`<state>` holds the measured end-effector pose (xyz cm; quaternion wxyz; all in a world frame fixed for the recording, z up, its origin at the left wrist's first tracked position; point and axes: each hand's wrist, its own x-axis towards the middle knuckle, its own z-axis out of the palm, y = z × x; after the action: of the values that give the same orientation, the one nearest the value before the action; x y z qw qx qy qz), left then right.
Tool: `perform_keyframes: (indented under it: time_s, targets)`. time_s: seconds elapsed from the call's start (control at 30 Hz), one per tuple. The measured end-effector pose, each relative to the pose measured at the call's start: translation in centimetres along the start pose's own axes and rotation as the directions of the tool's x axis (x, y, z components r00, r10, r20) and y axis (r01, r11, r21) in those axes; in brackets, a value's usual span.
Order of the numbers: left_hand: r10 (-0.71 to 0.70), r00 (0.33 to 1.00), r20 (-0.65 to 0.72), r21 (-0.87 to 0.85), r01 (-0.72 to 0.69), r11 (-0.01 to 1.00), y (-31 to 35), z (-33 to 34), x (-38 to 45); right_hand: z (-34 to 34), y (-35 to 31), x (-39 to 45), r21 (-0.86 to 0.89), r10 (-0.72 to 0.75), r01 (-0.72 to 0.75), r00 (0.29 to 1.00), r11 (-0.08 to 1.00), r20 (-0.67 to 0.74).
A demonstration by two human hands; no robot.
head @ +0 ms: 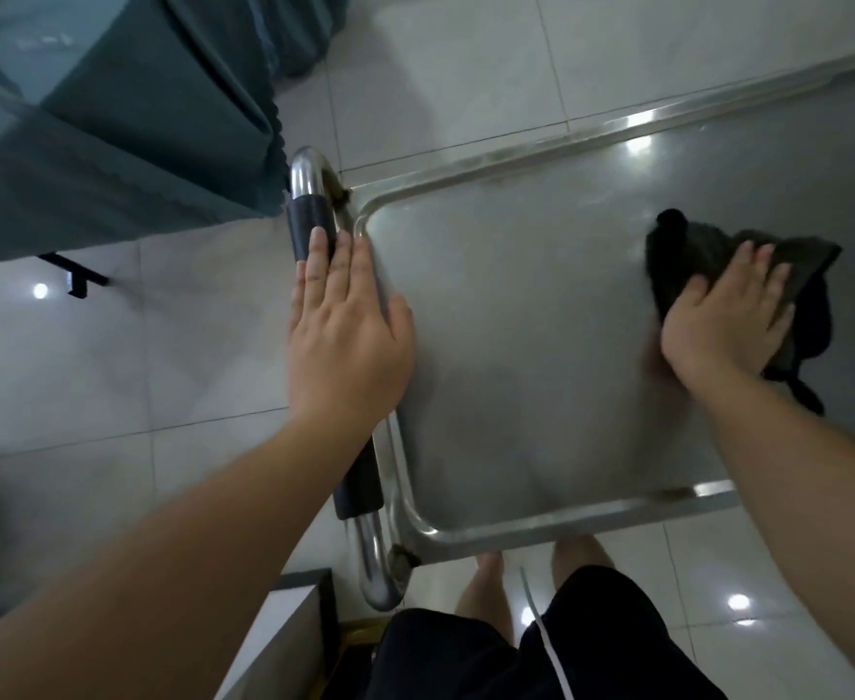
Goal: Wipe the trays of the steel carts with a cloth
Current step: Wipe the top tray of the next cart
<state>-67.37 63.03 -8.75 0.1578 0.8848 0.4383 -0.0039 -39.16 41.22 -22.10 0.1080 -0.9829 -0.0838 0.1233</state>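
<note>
Steel everywhere under me: the tray (516,320) fills the middle of my view, and I've got the cloth (708,255) down flat on it toward the right side, well in from the rim. My right hand (728,315) lies on top of the cloth, fingers spread and pressing it to the metal, nothing curled round it. My left hand (344,325) is laid flat too, fingers straight, resting along the tray's left edge and touching the black grip of the handle (309,229). So the hands are well apart, one steadying, one wiping. My worry is that the cart is only pressed, not gripped; a hard sweep could roll it off across the tiles (112,371). The cloth is bunched and trailing at its right, so I may drag a fold and leave streaks. A green drape (112,144) hangs close at far left.
</note>
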Motion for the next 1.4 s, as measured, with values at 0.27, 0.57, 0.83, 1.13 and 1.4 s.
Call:
perform_keyframes:
  time_s: [0.27, 0.57, 0.83, 1.13, 1.4]
  targets:
    - [-0.044, 0.998, -0.034, 0.03, 0.045, 0.999, 0.1, 0.7, 0.2, 7.2, -13.2, -21.1, 0.033, -0.777, 0.791, 0.591, 0.611, 0.216]
    - [-0.03, 0.998, -0.046, 0.086, 0.034, 0.996, -0.3, 1.2, 0.3, 4.2, -7.9, -9.4, 0.005, -0.925, 0.946, 0.315, 0.324, 0.214]
    - [-0.043, 0.997, -0.071, 0.068, 0.048, 0.997, -0.2, 1.2, 0.3, -2.7, -2.2, 11.9, -0.027, -0.171, 0.172, 0.985, 0.985, 0.031]
    - [-0.074, 0.997, -0.036, 0.052, 0.075, 0.996, 0.6, 0.4, 0.3, 5.1, -18.9, -6.5, -0.025, -0.482, 0.492, 0.861, 0.87, 0.16]
    - [-0.1, 0.995, 0.024, 0.079, 0.098, 0.992, 1.7, -0.5, 0.4, 6.1, -20.3, -10.6, 0.176, -0.902, 0.979, 0.018, 0.104, 0.431]
